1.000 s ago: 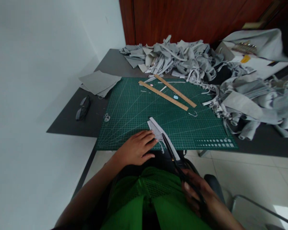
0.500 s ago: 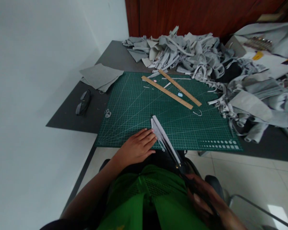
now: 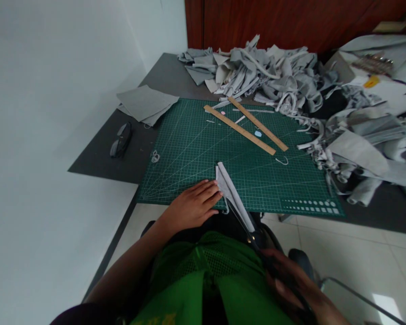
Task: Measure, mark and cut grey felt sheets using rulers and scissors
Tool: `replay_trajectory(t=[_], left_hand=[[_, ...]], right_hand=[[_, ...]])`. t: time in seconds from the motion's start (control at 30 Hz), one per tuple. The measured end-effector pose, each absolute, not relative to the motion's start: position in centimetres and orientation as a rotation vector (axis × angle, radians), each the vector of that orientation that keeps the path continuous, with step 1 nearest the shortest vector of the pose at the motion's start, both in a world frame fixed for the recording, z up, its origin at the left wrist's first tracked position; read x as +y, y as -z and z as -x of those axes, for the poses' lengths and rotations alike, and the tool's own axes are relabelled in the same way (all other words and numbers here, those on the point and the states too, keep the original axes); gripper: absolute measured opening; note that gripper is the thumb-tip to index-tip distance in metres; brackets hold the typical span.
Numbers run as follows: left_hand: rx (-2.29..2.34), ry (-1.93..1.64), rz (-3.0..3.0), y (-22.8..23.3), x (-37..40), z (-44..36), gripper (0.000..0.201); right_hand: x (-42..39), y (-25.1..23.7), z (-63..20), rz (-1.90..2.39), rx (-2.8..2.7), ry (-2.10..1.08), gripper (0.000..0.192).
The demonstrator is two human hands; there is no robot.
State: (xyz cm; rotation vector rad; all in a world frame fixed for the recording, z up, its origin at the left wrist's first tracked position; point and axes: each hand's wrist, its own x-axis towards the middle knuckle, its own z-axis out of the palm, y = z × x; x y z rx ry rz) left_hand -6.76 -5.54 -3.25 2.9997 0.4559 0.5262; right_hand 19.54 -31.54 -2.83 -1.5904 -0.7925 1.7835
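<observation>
Since the grey fabric strip [image 3: 234,195] is supported by the green cutting mat [image 3: 189,153] at its far end only, with the near end carried past the mat's front edge, a steady hold seems to matter most in this apparent cutting step. The strip's left side is pinned by the left hand [image 3: 193,205], which is laid palm down; its fingers are stretched out and only slightly parted, the thumb set apart on the near side, and nothing is pinched. The black scissors [image 3: 255,246] are gripped by the right hand [image 3: 291,280], with the fingers curled around the handles; whether they are passed through the loops cannot be told in the shadow. The blades are aligned with the strip's length, though their gap cannot be made out.

For a clean line, light tension is best applied and the blades are best guided parallel to the strip's long edge. The left fingertips should be held clear of the blade tips, which are pointed towards them, and the dangling thread [image 3: 227,208] should be held out of the bite.
</observation>
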Motion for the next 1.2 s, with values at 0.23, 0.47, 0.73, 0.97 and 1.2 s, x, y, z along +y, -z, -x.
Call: replay_trajectory(t=[0.23, 0.47, 0.73, 0.97, 1.2], left_hand=[[0.452, -0.538, -2.959, 3.6, -5.5, 6.9, 0.049], [0.468, -0.557, -2.943, 3.6, -5.5, 6.9, 0.049], [0.482, -0.578, -2.920, 3.3, -5.6, 6.7, 0.048], [0.487, -0.568, -2.891, 3.2, -5.5, 6.6, 0.048], [0.460, -0.608, -2.874, 3.3, -5.4, 6.8, 0.050]], right_hand=[[-30.9, 1.8, -18.0, 1.702, -0.765, -1.696, 0.070], [-29.1, -0.5, -16.3, 1.744, -0.695, -1.632, 0.068], [-29.6, 0.9, -16.9, 1.624, -0.739, -1.634, 0.061], [-30.5, 1.8, -17.4, 1.576, -0.656, -1.735, 0.069], [-30.0, 1.4, -16.7, 1.581, -0.608, -1.691, 0.067]])
